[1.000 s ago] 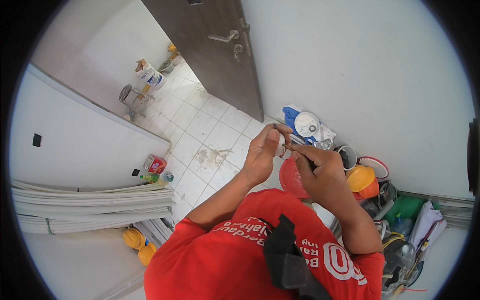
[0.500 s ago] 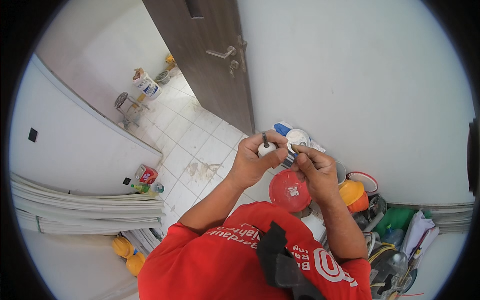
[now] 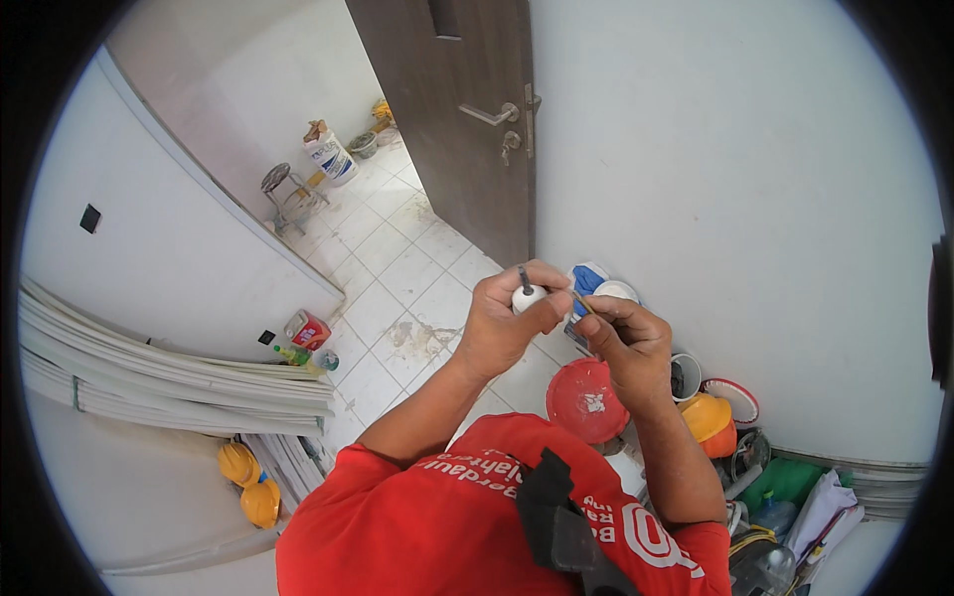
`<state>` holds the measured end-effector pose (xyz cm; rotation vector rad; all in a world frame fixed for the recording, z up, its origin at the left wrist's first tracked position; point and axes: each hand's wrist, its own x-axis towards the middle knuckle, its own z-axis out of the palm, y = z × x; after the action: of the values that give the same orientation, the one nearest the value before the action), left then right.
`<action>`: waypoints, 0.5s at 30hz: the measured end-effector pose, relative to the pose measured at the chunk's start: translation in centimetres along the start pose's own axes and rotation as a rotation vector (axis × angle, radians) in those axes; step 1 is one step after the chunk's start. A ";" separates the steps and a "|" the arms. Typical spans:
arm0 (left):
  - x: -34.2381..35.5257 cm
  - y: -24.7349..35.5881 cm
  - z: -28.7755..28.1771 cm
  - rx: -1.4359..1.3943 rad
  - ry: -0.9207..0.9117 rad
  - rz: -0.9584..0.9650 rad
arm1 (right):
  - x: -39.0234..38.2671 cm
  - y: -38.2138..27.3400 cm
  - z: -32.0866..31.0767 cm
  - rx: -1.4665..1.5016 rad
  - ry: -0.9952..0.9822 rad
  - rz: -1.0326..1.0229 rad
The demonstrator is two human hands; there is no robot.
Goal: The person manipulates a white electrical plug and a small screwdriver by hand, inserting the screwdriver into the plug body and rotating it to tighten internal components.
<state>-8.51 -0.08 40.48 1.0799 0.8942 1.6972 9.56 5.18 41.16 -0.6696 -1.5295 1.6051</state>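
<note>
Head view: white piece [image 3: 530, 299] part-hidden in left grip [image 3: 494, 328].

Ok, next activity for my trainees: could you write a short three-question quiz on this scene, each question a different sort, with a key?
1. Which hand holds the white rounded thing: the person's left or right?
2. True or false: the door stands open.
3. Fill in the number: just below the pale pipes, at picture left, are ___ yellow helmets.

Key: 1. The left hand. 2. True. 3. Two.

Smooth white piece [image 3: 529, 298] (plastic-looking), matt wood-look door [image 3: 462, 159]
</note>
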 end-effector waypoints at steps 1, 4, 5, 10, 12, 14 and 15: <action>0.0 0.2 -0.3 -0.006 0.046 -0.034 | 0.1 0.0 0.1 0.001 -0.002 0.004; 0.2 2.5 -0.5 -0.268 -0.087 0.114 | 0.4 -0.4 0.3 0.005 0.017 0.030; 0.4 3.6 -1.1 -0.256 -0.169 0.096 | 0.5 -0.6 0.4 0.005 0.031 0.042; -1.4 13.0 2.6 -0.359 -0.676 0.299 | 1.1 -0.5 0.4 -0.028 0.065 0.045; -1.3 14.3 3.8 -0.415 -0.941 0.278 | 0.9 -0.6 -0.2 -0.054 0.119 0.047; -1.6 14.7 4.2 -0.429 -1.088 0.239 | 0.7 -0.1 0.0 -0.070 0.123 0.051; -1.6 15.0 4.6 -0.420 -1.141 0.224 | 0.8 -0.1 0.1 -0.020 0.125 0.022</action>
<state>-8.52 -6.03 55.13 1.5753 -0.3001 1.0421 9.11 5.79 41.41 -0.7853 -1.4528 1.5365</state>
